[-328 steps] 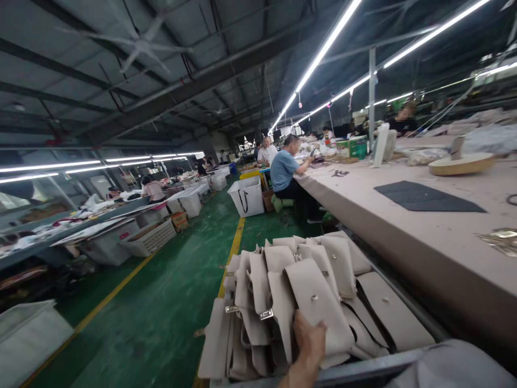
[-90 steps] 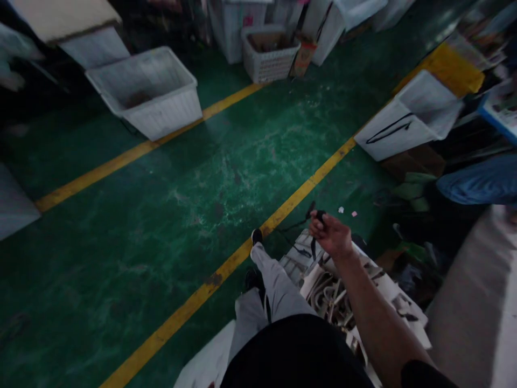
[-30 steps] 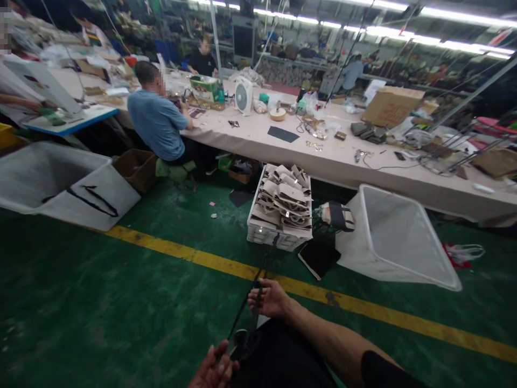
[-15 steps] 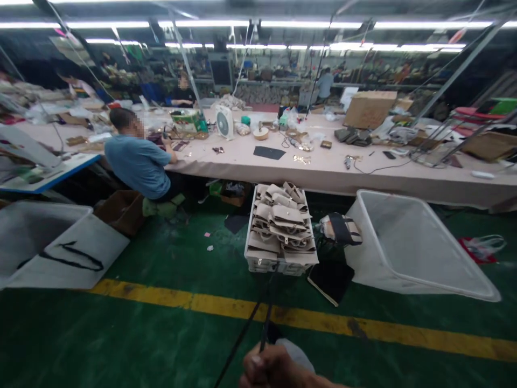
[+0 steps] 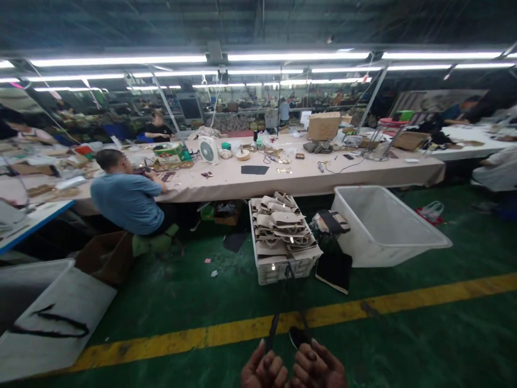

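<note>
My left hand (image 5: 264,369) is closed around one length of a black strap (image 5: 275,326) at the bottom of the view. Beside it my right hand (image 5: 317,366) is also closed, at the lower end of the strap's other length. The strap runs forward to the front wall of a white plastic crate (image 5: 269,272) on the floor. Piled in the crate are several beige bags (image 5: 286,219) with flaps and small metal clasps. Below the strap, a dark shoe (image 5: 298,338) shows between my hands.
Right of the crate stand a stool (image 5: 331,222) and a large white bin (image 5: 388,256); a black piece (image 5: 334,272) lies below. Another white bin (image 5: 60,334) is at left. A person (image 5: 125,194) sits at the long table (image 5: 226,186). A yellow line (image 5: 169,342) crosses the floor.
My left hand has come into view and grips the strap beside my right hand, which has shifted right. The view has turned right and tilted up. The crate now sits slightly askew.
</note>
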A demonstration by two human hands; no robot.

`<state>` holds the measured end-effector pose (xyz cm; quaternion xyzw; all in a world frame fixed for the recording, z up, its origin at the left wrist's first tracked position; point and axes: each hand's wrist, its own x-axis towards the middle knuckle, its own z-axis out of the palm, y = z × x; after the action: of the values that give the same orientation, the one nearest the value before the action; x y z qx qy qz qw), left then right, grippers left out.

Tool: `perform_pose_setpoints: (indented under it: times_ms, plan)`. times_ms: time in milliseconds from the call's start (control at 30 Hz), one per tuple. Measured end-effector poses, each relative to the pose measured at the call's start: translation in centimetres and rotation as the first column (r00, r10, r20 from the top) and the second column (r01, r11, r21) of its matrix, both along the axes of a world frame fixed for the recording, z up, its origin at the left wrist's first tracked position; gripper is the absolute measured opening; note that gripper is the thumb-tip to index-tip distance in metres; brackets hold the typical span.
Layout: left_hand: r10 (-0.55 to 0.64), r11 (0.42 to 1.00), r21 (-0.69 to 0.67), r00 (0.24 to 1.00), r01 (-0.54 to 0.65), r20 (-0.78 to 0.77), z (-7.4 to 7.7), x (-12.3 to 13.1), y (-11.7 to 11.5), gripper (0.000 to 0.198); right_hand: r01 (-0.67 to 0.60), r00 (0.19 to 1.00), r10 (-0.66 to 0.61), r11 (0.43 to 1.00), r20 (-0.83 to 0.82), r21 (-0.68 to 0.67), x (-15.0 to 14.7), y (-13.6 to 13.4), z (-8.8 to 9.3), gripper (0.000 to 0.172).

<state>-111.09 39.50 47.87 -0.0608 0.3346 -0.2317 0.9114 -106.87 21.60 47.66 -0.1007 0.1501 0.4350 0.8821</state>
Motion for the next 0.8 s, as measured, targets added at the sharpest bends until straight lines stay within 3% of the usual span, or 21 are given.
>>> perform_pose_setpoints:
  times_ms: [100, 267, 367, 500, 733, 800]
  plan:
    - [-0.099, 0.991, -0.093, 0.992, 0.092, -0.080, 0.1, -3.2, 0.7, 0.052, 0.109, 0.973, -0.138, 0.981, -0.185, -0.162, -5.8, 0.5, -1.8, 0.046]
    - [-0.220, 0.970, 0.053, 0.946, 0.239, -0.238, -0.5, -8.2, -0.3, 0.057, 0.195, 0.857, -0.344, 0.906, -0.385, -0.374, -12.5, 1.1, -3.4, 0.028]
    - [-0.166, 0.969, 0.143, 0.960, 0.201, -0.224, -0.1, -10.8, -1.1, 0.060, 0.287, 0.827, -0.450, 0.854, -0.338, -0.434, -15.2, 2.1, -3.4, 0.029]
    - [-0.113, 0.965, 0.207, 0.966, 0.162, -0.231, -0.3, -14.7, -1.3, 0.060, 0.298, 0.831, -0.468, 0.831, -0.300, -0.471, -18.7, 3.8, -3.6, 0.039]
    - [-0.105, 0.940, 0.299, 0.973, 0.165, -0.206, -2.9, -21.5, -3.1, 0.055, 0.354, 0.858, -0.494, 0.770, -0.144, -0.530, -25.5, 3.2, -5.4, 0.040]
    - [-0.118, 0.928, 0.328, 0.975, 0.176, -0.190, -3.8, -23.6, -3.6, 0.055, 0.346, 0.881, -0.461, 0.782, -0.108, -0.519, -27.5, 2.8, -6.0, 0.037]
